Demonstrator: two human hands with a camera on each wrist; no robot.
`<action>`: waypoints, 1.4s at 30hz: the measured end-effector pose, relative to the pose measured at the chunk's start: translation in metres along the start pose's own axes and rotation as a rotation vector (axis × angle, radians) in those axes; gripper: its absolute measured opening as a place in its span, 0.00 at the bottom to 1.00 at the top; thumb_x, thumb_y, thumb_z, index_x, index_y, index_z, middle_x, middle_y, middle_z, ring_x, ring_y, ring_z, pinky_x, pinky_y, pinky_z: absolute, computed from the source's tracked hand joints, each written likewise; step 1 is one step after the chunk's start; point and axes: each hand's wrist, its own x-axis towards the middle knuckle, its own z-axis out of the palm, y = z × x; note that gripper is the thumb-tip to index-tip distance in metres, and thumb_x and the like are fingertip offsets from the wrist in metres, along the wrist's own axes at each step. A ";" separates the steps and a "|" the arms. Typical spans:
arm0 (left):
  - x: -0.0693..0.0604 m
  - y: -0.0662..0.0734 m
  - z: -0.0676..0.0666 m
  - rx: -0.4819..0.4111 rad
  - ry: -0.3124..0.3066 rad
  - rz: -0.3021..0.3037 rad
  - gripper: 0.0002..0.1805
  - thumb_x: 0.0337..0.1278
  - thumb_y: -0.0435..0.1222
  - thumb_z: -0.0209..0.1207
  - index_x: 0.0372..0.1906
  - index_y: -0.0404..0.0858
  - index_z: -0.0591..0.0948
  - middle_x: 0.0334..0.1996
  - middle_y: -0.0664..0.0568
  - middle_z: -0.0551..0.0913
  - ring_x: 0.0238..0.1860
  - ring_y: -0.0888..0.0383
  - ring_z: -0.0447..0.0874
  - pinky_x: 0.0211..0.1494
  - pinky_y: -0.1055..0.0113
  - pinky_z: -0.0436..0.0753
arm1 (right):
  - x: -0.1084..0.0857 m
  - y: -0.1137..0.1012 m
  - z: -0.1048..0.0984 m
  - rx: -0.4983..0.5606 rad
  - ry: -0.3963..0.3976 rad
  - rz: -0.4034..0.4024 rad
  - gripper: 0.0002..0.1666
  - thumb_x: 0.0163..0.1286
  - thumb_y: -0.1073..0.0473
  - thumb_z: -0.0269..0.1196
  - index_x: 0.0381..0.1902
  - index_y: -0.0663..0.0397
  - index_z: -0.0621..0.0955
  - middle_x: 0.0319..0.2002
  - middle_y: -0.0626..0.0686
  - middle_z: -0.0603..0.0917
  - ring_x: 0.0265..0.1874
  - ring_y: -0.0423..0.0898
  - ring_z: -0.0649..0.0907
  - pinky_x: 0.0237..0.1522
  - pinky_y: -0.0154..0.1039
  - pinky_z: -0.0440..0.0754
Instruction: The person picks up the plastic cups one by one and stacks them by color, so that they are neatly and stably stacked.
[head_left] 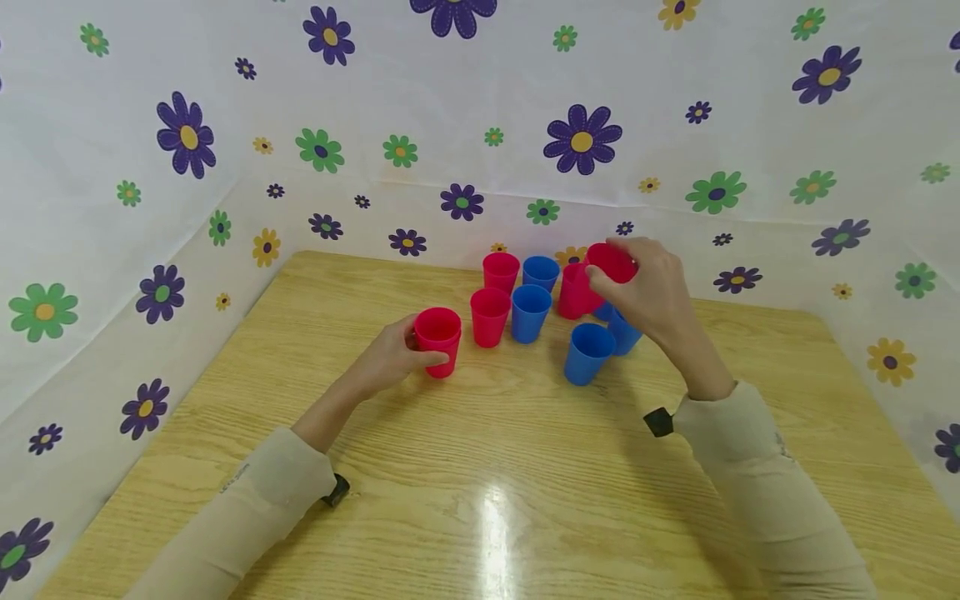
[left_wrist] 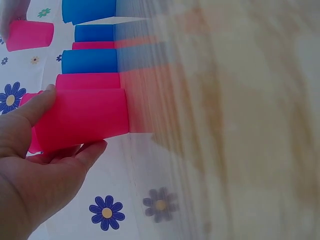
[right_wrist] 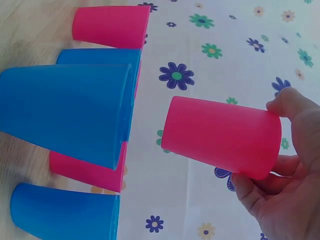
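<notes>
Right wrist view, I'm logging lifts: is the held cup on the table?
No, the right hand holds the red cup above the table.

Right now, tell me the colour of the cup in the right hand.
The cup is plain pinkish red, best seen in the right wrist view.

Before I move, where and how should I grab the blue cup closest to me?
Probably by the upper wall, just below the rim, coming from the near side. The closest blue cup stands upright, mouth up, narrowing toward its base, so the flare should help resist slipping. Another blue cup crowds its far right side, while no cup stands in front.
</notes>
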 end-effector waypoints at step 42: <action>0.002 0.000 0.000 0.006 0.011 -0.027 0.33 0.62 0.34 0.70 0.70 0.37 0.71 0.64 0.44 0.78 0.63 0.44 0.76 0.65 0.51 0.80 | 0.026 -0.080 0.060 0.151 -0.109 -0.159 0.35 0.64 0.45 0.75 0.61 0.62 0.83 0.53 0.58 0.86 0.47 0.51 0.85 0.42 0.45 0.87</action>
